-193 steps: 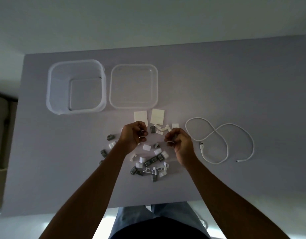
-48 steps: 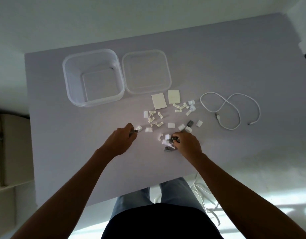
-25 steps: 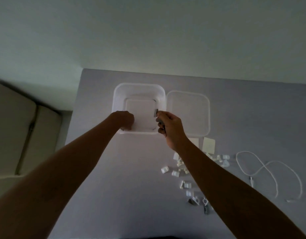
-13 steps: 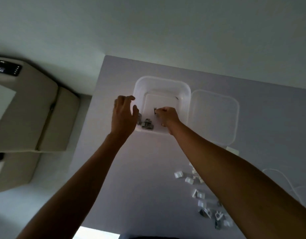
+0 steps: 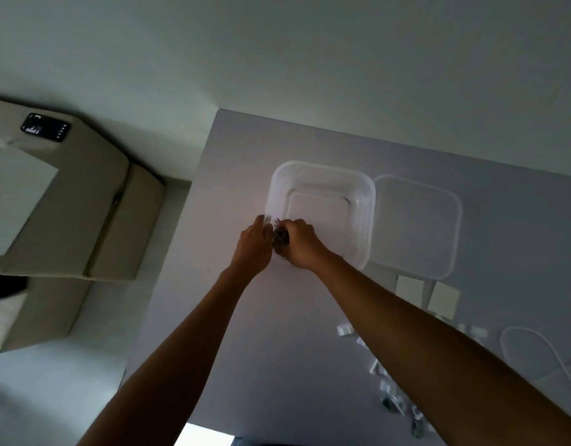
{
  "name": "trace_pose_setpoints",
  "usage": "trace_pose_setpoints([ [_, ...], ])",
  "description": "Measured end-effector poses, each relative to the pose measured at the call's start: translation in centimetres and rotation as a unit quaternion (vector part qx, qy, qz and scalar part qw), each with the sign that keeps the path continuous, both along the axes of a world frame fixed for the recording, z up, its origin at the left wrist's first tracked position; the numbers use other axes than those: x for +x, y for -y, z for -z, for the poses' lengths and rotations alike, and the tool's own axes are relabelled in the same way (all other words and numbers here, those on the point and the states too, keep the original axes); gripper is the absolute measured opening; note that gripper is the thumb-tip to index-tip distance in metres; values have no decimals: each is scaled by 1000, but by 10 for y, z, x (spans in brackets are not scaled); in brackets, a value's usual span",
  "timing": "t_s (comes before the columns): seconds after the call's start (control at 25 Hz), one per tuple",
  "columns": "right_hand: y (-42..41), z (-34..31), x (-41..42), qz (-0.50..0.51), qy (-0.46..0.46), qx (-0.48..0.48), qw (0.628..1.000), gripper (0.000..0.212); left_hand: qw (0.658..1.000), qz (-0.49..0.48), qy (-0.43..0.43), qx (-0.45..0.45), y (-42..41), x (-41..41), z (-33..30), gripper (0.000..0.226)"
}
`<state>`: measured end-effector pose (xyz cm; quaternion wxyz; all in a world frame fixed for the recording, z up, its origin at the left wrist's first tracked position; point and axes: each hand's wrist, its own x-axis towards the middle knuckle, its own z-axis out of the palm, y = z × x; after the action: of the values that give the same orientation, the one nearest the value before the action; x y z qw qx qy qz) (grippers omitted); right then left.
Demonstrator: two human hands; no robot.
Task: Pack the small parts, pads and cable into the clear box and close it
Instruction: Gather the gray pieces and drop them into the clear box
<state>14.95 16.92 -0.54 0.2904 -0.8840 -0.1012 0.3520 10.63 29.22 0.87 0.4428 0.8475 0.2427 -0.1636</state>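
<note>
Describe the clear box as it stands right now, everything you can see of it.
The clear box is a translucent plastic tub, roughly square with rounded corners and a thick rim. It sits upright and open on the grey table, its lid lying flat beside it. Both hands meet at its near left corner, left hand and right hand, with small dark parts between them.

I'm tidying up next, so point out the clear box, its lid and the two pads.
clear box [image 5: 363,201]: head view, right wall.
lid [image 5: 416,226]: head view, middle of the flat panel.
pads [image 5: 443,299]: head view, middle of the right pad.
</note>
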Motion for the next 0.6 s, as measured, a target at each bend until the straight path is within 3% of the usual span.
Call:
trace_pose_setpoints([
  [0.12,14,-6,-20,-1,-4,39,999,67,1000,-11,-7,-11,5,-19,2,32],
  [0.44,36,-27,-59,25,31,75,996,51,999,31,0,25,11,-56,-2,33],
  [0.6,50,-38,-70,110,55,92,988,55,997,38,6,61,15,-62,-15,47],
])
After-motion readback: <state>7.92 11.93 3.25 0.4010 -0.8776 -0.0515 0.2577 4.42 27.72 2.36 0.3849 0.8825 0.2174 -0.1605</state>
